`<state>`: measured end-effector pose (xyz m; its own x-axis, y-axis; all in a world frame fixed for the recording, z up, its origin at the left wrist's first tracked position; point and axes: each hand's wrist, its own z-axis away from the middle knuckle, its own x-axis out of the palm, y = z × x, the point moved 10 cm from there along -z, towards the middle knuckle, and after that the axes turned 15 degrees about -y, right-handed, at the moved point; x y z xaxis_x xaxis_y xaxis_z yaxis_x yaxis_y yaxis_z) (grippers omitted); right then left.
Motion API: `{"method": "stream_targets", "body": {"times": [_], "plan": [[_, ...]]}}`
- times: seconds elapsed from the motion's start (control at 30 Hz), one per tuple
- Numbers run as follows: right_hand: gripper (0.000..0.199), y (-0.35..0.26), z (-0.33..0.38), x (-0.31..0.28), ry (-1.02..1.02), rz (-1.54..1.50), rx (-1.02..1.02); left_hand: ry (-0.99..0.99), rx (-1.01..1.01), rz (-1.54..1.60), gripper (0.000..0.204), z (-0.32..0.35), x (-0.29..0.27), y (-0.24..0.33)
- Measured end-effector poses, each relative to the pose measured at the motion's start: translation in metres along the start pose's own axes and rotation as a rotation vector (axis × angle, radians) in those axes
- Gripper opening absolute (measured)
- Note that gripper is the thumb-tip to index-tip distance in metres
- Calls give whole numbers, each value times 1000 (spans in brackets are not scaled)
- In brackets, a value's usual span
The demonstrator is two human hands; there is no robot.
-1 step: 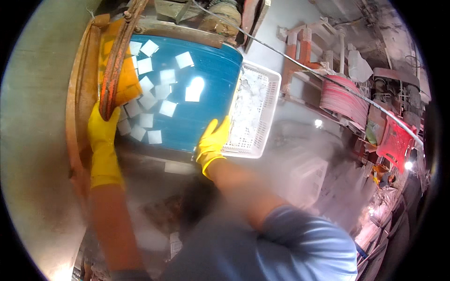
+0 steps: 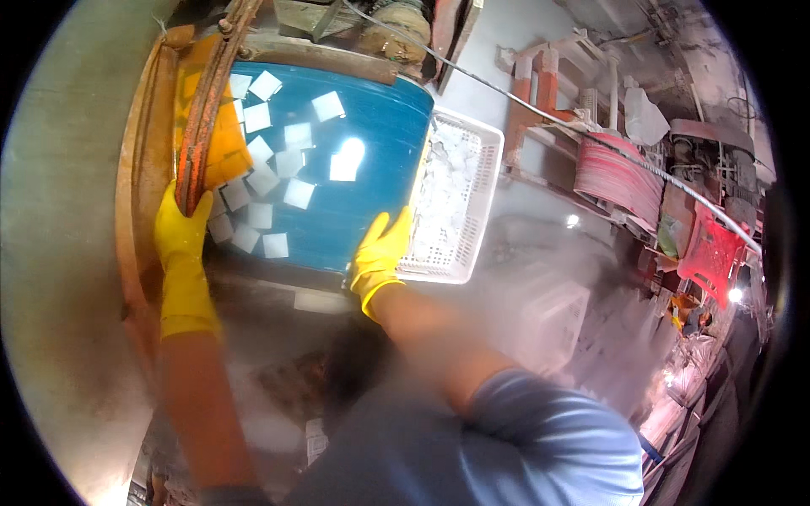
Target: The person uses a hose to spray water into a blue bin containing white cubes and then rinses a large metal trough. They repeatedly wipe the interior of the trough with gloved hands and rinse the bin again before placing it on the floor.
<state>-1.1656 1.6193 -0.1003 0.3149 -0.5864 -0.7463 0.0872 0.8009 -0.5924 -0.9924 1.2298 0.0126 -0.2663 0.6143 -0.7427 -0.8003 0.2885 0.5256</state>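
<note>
My left hand [image 2: 180,240], in a yellow rubber glove, is closed round the lower end of a rusty orange metal bar [image 2: 200,126]. Part of its fingers is hidden behind the bar. Beside the bar hangs an orange flap [image 2: 224,139] over a blue conveyor belt [image 2: 363,202]. Several small white square tiles [image 2: 299,193] lie scattered on the belt, mostly toward its left side. My right hand [image 2: 380,257], gloved in yellow too, is open at the belt's near right corner, thumb apart from the fingers. Its fingertips lie next to a white plastic basket [image 2: 487,194] with white pieces in it.
A brown metal frame [image 2: 135,185] runs along the belt's left side. Across the upper right stretches a cable [image 2: 548,120]. Beyond it are a pink ridged drum [image 2: 620,179], a red plastic crate or stool [image 2: 711,257] and a white jug [image 2: 645,118].
</note>
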Motion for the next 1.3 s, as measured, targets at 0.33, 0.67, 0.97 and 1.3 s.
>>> {"method": "stream_targets", "body": {"times": [0.33,0.67,0.97,1.3], "plan": [[67,20,0,12,-15,-62,55,101,-28,-240,85,4,-1,-12],[70,7,3,-38,-385,-76,-15,273,199,-676,95,28,15,2],[70,337,88,-115,-496,-123,216,-22,314,-765,105,130,82,26],[78,427,367,-202,-858,449,650,-182,108,-380,85,427,170,-374]]}}
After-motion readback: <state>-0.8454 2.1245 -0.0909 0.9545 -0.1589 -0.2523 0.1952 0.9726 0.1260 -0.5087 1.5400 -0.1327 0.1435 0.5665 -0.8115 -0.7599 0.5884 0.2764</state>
